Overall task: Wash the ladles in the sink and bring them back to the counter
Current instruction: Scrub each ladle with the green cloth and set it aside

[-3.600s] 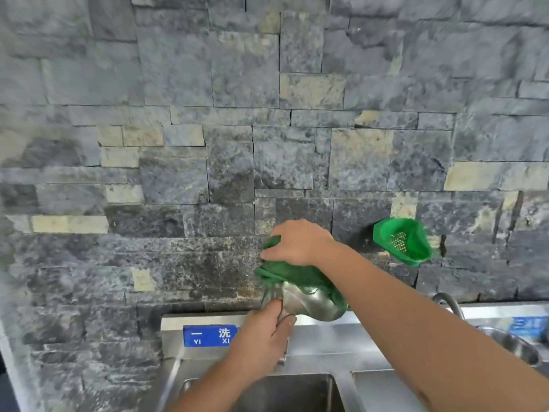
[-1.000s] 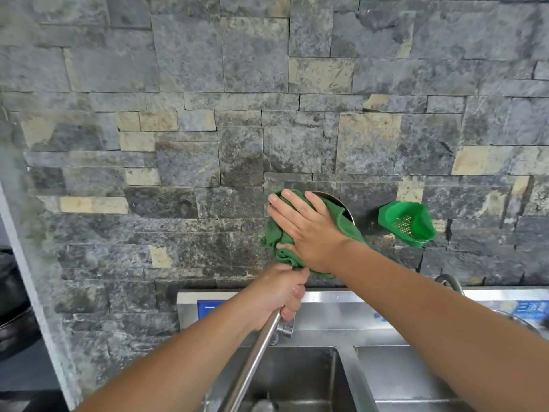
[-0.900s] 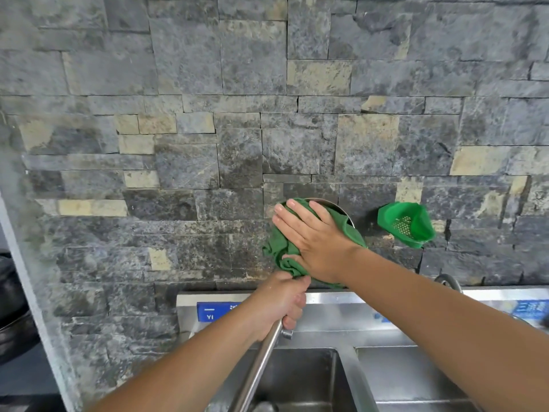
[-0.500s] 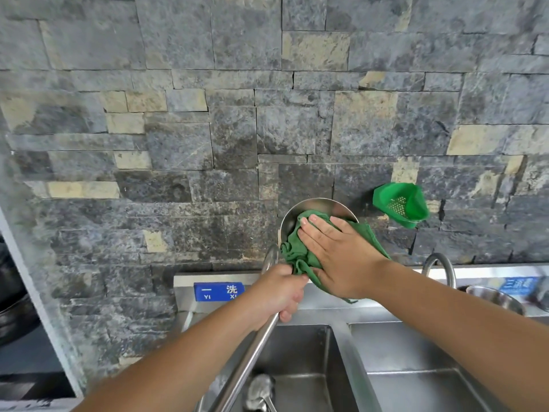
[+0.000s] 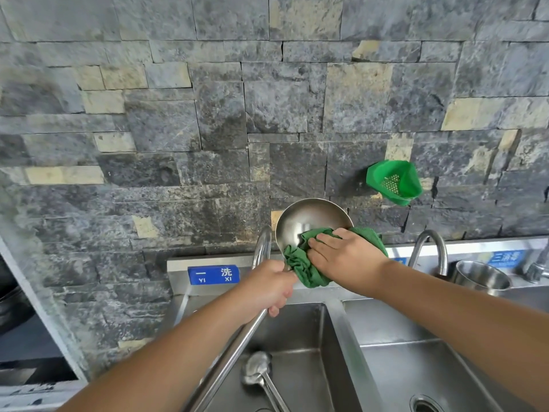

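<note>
I hold a large steel ladle [image 5: 306, 223] up over the left sink basin [image 5: 300, 352], its bowl facing me. My left hand [image 5: 267, 288] grips the ladle's long handle just below the bowl. My right hand [image 5: 341, 257] presses a green cloth [image 5: 303, 263] flat against the lower inside of the bowl, fingers straight. A second, smaller ladle [image 5: 257, 371] lies in the left basin, its handle running off the bottom edge.
Behind the ladle stands a curved tap [image 5: 263, 245]; a second tap [image 5: 430, 245] rises over the right basin [image 5: 416, 358]. A steel pot [image 5: 479, 276] sits on the ledge at right. A green strainer [image 5: 393, 181] hangs on the stone wall.
The view has tilted down, showing more of both basins and the second ladle. My right hand and the cloth slid lower in the bowl, uncovering its upper half.
</note>
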